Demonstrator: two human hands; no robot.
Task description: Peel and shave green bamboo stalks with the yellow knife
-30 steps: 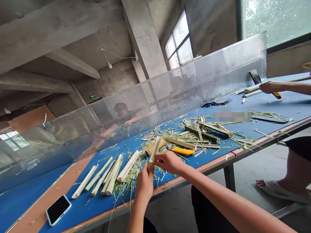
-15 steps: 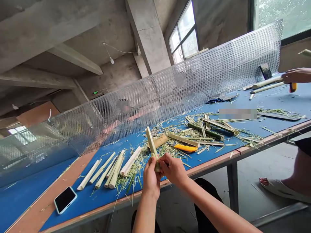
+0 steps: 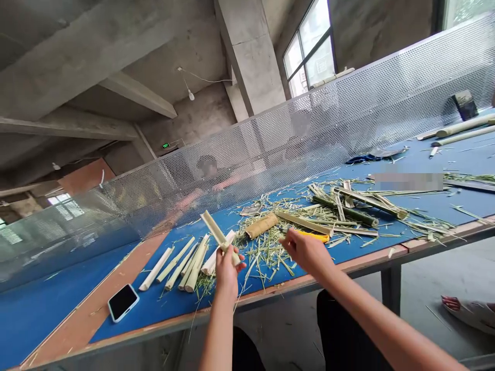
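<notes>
My left hand [image 3: 227, 270] is closed around the lower end of a split bamboo piece [image 3: 214, 229], pale and hollowed, tilted up and to the left. My right hand [image 3: 307, 250] hovers over the front of the bench with its fingers curled. Behind it lies a yellow utility knife [image 3: 319, 236], partly covered by the hand; whether they touch is unclear. What the curled fingers hold, if anything, is hidden. A short brown bamboo half [image 3: 262, 225] rests on green shavings [image 3: 266, 255] between the two hands.
Several split bamboo pieces [image 3: 196, 265] lie in a row at left, near a phone [image 3: 122, 303]. More bamboo strips [image 3: 353, 206] are heaped at right. A perforated metal screen [image 3: 266, 149] runs along the back of the blue bench [image 3: 116, 330].
My hands have parted. The left has moved left with the bamboo piece, now leaning left. The right has let go of it and moved right, over the knife. The view has shifted left.
</notes>
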